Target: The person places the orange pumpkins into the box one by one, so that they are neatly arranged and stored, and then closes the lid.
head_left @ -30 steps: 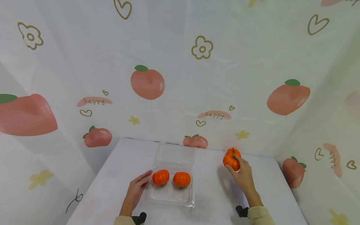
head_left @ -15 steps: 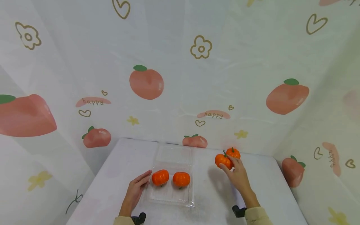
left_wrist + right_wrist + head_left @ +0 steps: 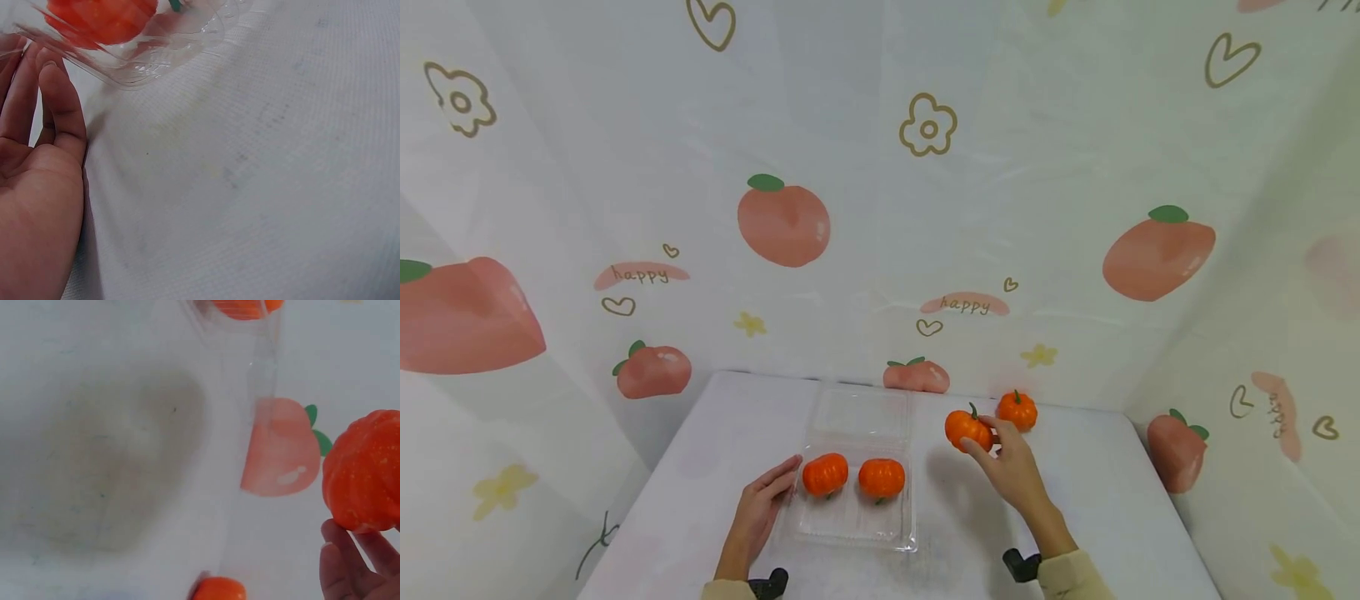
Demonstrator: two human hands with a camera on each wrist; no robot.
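Note:
My right hand point(image 3: 1018, 479) pinches a small orange pumpkin point(image 3: 964, 430) between thumb and fingers, holding it above the table, its green stem upward. The right wrist view shows that pumpkin point(image 3: 365, 475) from close by. At the left edge of a clear plastic clamshell box point(image 3: 850, 525), my left hand point(image 3: 758, 510) rests with fairly straight fingers touching its side wall. Two small pumpkins lie side by side in the box, one left point(image 3: 825, 476) and one right point(image 3: 882, 478). In the left wrist view, fingers point(image 3: 59, 103) reach up against the box edge.
The box's transparent lid point(image 3: 861, 414) lies folded back toward the wall. Another small pumpkin point(image 3: 1017, 410) stands at the table's far right edge. A white fruit-print sheet point(image 3: 850, 333) hangs behind and beside the white table point(image 3: 700, 500).
My right hand has carried its pumpkin left, away from the pumpkin at the back right and toward the box. My left hand and the box stay put as the view shifts slightly.

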